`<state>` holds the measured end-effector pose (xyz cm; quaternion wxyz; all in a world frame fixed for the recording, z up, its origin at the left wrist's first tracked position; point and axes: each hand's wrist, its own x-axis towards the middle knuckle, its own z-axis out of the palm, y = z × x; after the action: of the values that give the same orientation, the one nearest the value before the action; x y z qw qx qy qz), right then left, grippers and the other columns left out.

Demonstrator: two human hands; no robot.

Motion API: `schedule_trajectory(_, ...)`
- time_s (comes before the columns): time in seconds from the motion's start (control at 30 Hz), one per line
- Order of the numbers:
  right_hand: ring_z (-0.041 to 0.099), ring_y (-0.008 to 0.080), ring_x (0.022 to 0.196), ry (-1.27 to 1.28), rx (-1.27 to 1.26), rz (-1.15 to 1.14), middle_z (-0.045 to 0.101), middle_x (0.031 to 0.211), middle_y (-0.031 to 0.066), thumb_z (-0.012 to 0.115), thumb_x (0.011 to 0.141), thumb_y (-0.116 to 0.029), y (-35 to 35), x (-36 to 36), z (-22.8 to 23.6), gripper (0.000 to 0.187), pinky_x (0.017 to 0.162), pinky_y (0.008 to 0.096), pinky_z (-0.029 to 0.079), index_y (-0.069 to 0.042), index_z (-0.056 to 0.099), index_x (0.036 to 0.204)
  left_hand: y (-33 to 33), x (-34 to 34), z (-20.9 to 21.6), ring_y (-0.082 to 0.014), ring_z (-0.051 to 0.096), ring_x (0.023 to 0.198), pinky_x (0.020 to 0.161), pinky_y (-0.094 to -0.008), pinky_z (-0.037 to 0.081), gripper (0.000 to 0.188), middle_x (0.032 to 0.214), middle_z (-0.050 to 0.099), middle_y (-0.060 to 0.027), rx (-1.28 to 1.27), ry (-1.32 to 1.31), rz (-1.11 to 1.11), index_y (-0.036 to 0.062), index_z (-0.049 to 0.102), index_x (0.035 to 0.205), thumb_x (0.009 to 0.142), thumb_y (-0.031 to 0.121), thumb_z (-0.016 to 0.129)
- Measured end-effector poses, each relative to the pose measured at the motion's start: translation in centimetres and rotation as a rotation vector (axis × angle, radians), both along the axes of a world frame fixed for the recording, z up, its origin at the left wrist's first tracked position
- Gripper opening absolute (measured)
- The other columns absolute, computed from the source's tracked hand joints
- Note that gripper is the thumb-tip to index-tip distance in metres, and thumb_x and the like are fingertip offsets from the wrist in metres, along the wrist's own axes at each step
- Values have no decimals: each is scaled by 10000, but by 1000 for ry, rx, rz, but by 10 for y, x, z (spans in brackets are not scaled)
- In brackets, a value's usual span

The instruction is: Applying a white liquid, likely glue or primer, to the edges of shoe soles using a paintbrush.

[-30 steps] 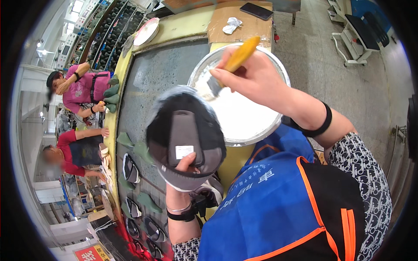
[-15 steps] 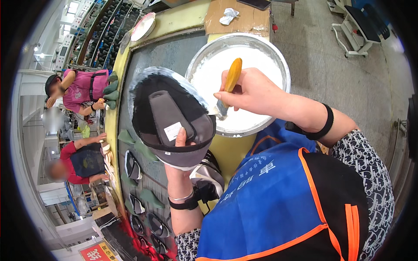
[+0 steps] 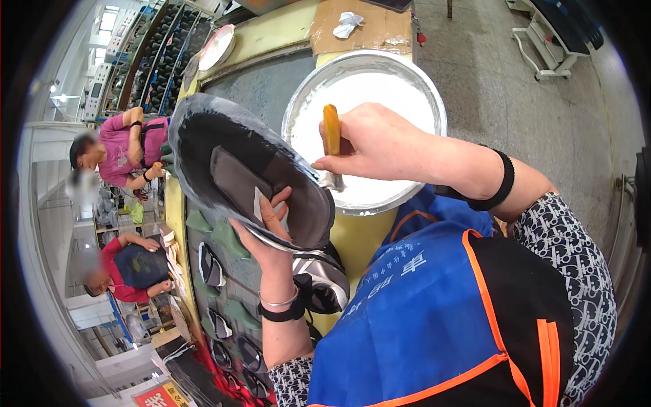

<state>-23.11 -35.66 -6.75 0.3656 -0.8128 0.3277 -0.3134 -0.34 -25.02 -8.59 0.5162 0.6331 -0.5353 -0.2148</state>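
A dark shoe upper, its edge smeared with white paste, is held tilted in my left hand. The fingers of that hand curl over its near end, beside a white label inside. My right hand grips a brush with a yellow wooden handle. The bristles point down beside the upper's right edge; whether they touch it I cannot tell. Under the right hand stands a metal basin of white paste. A grey and black shoe sits just behind my left wrist.
Green shoe lasts and several dark shoe uppers lie along the table at left. Cardboard with a crumpled white tissue covers the far end, near a bowl. Two people work across the table.
My left hand has turned the upper, so more of its inside and long edge shows; it now leans farther left. My right hand and the brush have shifted slightly left, the handle more upright.
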Motion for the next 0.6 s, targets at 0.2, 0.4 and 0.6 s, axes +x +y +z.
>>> schedule_trajectory(0.2, 567, 319, 559, -239, -238, -113, 557, 586, 115, 731, 821, -394, -7, 7, 6, 418, 550, 382, 445, -41, 529, 724, -20, 15, -13, -268, 580, 1133, 980, -394, 457, 466, 1235, 571, -169, 36, -183, -175, -18, 399, 1354, 1045, 328, 345)
schedule_trajectory(0.4, 595, 232, 553, -241, 69, 7, 576, 584, 75, 753, 829, -321, 3, 6, 4, 364, 551, 344, 450, -29, 554, 743, -10, -13, 3, -237, 566, 1132, 950, -363, 495, 455, 1249, 535, -206, -114, 1, 80, 32, 433, 1341, 1054, 336, 254)
schedule_trajectory(0.6, 650, 96, 621, -315, 550, 216, 662, 674, 46, 727, 869, -297, 0, 2, 3, 336, 556, 248, 504, -18, 590, 742, -29, -13, 14, -240, 565, 1130, 965, -372, 481, 460, 1216, 559, -202, -250, -99, 146, 25, 424, 1349, 1047, 340, 280)
